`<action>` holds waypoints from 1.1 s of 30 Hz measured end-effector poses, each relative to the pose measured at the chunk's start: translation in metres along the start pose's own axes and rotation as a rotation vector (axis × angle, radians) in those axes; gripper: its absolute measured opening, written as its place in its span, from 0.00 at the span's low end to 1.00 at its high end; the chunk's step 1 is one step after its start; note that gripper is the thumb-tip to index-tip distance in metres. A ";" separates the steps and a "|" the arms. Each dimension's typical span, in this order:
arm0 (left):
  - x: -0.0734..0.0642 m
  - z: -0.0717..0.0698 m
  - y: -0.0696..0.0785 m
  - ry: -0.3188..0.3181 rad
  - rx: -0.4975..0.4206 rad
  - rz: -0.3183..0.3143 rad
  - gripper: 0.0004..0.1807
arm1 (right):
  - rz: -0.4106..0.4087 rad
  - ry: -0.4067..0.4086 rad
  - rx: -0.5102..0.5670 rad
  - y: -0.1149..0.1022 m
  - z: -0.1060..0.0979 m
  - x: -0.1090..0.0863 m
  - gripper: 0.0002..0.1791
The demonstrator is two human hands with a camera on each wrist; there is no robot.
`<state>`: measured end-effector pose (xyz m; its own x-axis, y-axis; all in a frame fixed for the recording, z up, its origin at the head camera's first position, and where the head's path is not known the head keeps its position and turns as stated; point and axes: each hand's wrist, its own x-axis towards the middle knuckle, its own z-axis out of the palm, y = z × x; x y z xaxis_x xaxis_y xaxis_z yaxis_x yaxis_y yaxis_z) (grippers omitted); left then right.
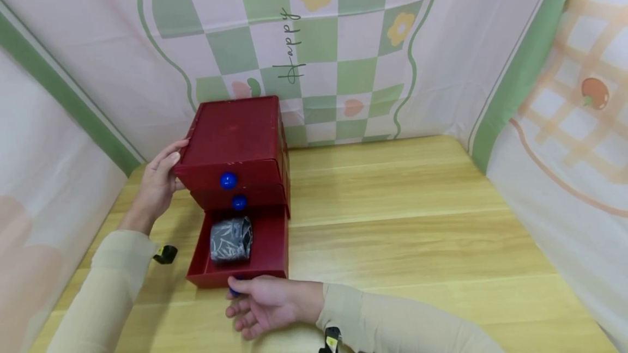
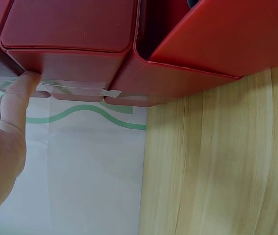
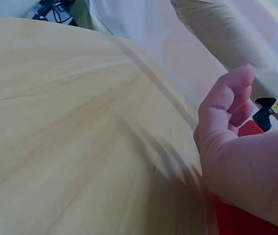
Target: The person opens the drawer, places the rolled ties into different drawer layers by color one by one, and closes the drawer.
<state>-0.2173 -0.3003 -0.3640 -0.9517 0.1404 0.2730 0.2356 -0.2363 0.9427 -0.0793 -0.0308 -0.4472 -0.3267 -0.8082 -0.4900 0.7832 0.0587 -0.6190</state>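
Note:
A dark red cabinet of stacked drawers (image 1: 235, 129) stands on the table, its bottom drawer (image 1: 270, 244) pulled out. Inside that drawer lies a rolled or folded dark grey cloth-like bundle with a pale leaf pattern (image 1: 228, 241). My right hand (image 1: 272, 304) pinches the bottom drawer's blue knob (image 1: 234, 291) between thumb and forefinger, the other fingers loosely bent. The thumb covers much of the knob. At the cabinet's upper left side my left hand (image 1: 158, 181) rests against the wall; in the left wrist view a fingertip of that hand (image 2: 6, 142) touches the red side.
Two more blue knobs, an upper (image 1: 228, 180) and a lower (image 1: 239, 202), sit on the closed drawers. The wooden table (image 1: 392, 222) extends to the right. A patterned cloth (image 1: 319, 42) hangs behind the cabinet. Dark cables (image 3: 55, 10) show beyond the table edge.

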 end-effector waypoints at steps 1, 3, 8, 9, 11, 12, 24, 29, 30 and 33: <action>0.000 0.000 0.000 0.000 -0.001 0.001 0.20 | -0.005 -0.001 0.000 0.000 0.000 0.000 0.16; 0.000 0.000 0.000 0.000 0.005 0.004 0.20 | -0.014 -0.005 0.004 -0.002 0.000 0.002 0.16; 0.001 0.001 0.001 -0.002 0.001 -0.002 0.20 | -0.034 -0.004 0.022 -0.006 -0.001 0.004 0.16; 0.001 0.001 0.001 -0.001 0.000 -0.002 0.20 | -0.035 -0.002 0.027 -0.007 -0.002 0.005 0.16; 0.001 0.001 0.001 0.004 0.004 0.000 0.20 | -0.040 0.002 0.032 -0.008 -0.003 0.007 0.16; 0.000 0.000 0.002 0.002 -0.002 0.002 0.20 | -0.042 0.003 0.033 -0.009 -0.003 0.008 0.16; -0.001 0.001 0.000 0.000 0.029 -0.003 0.21 | -0.062 0.019 0.045 -0.018 -0.010 0.015 0.16; -0.001 0.001 0.000 0.001 0.022 -0.001 0.20 | -0.078 0.034 0.041 -0.022 -0.013 0.017 0.16; -0.001 0.001 0.000 0.001 0.018 -0.001 0.20 | -0.083 0.033 0.034 -0.023 -0.013 0.018 0.16; -0.001 0.001 0.001 0.002 0.014 -0.002 0.20 | -0.088 0.026 0.014 -0.025 -0.013 0.018 0.16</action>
<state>-0.2161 -0.2995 -0.3630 -0.9526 0.1392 0.2705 0.2361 -0.2228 0.9459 -0.1115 -0.0392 -0.4480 -0.4083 -0.7943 -0.4498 0.7582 -0.0207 -0.6517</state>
